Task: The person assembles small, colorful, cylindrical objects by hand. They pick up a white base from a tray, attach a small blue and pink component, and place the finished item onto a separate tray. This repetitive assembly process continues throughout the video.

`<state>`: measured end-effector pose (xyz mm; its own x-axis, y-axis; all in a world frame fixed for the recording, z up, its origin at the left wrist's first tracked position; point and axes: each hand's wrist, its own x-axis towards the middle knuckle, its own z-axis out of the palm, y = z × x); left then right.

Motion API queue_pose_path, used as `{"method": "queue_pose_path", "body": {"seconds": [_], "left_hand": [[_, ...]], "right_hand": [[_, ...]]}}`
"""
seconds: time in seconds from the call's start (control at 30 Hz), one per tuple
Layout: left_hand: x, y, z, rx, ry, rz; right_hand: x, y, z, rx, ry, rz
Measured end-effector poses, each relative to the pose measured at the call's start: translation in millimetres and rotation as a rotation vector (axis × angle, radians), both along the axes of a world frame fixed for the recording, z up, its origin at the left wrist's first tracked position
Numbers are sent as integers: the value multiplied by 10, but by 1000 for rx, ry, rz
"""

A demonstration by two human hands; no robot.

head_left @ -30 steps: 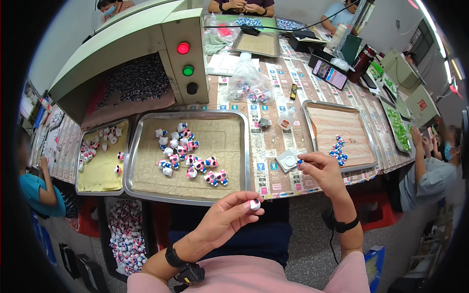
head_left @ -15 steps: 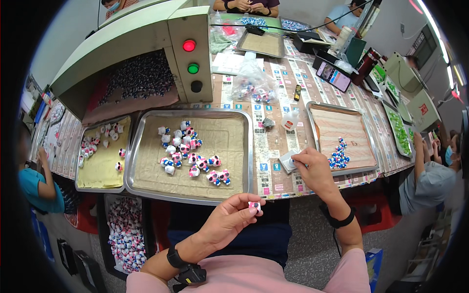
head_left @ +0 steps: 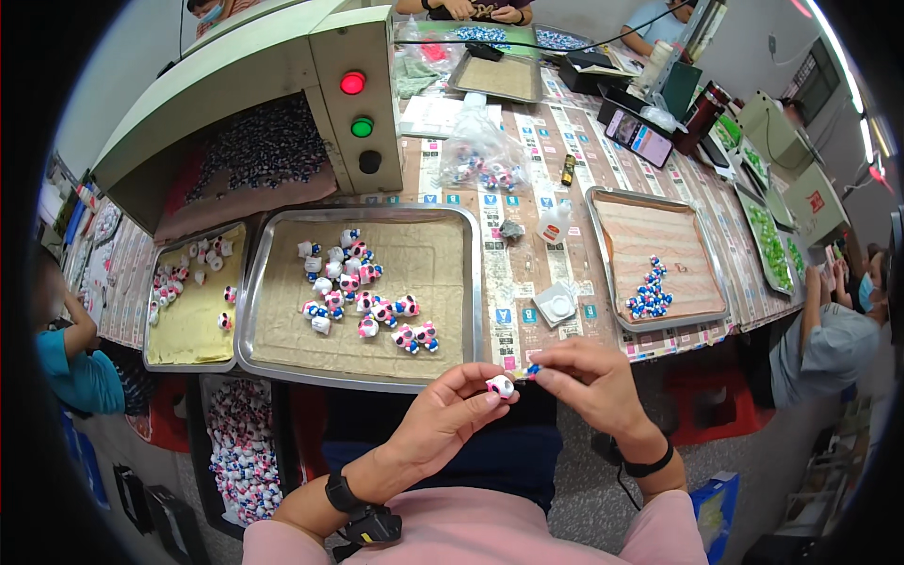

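Between its thumb and fingers my left hand [head_left: 450, 414] pinches a small white-and-pink figurine head [head_left: 501, 386], whose round underside now faces right. Close beside it, my right hand [head_left: 591, 381] pinches a small blue figurine body [head_left: 533, 370]. The two pieces are near each other, with a slight gap. Several assembled figurines [head_left: 363, 282] lie in the large lined metal tray [head_left: 282, 348] ahead to the left. Loose blue-and-white bodies [head_left: 650, 294] are heaped in the right tray [head_left: 650, 212]. On the table ahead of my right hand sits a small white dish [head_left: 557, 303].
A machine with a red and a green light [head_left: 353, 83] stands at the back left. A glue bottle [head_left: 553, 224], a plastic bag of figurines [head_left: 485, 160] and a phone [head_left: 638, 137] lie on the table. Below the left edge is a bin of figurines [head_left: 245, 452]. Other people sit around.
My right hand has come back from the white dish toward my left hand, carrying the blue body. The head in my left hand has turned from its face side to its underside.
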<state>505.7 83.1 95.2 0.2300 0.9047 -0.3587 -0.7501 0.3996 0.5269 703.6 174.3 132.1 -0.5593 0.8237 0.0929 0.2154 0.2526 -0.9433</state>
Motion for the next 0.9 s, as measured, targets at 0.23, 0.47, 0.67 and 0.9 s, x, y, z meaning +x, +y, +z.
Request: {"method": "queue_pose_path", "body": {"seconds": [0.23, 0.47, 0.67, 0.9], "left_hand": [[38, -6, 9, 11, -5, -6], [53, -36, -22, 28, 57, 3], [60, -51, -37, 81, 149, 43], [-162, -95, 36, 151, 330, 26]], "right_hand": [[-42, -161, 2, 46, -16, 34], [-55, -173, -49, 190, 36, 70], [-75, -177, -22, 114, 7, 82], [-145, -119, -9, 67, 21, 164]]}}
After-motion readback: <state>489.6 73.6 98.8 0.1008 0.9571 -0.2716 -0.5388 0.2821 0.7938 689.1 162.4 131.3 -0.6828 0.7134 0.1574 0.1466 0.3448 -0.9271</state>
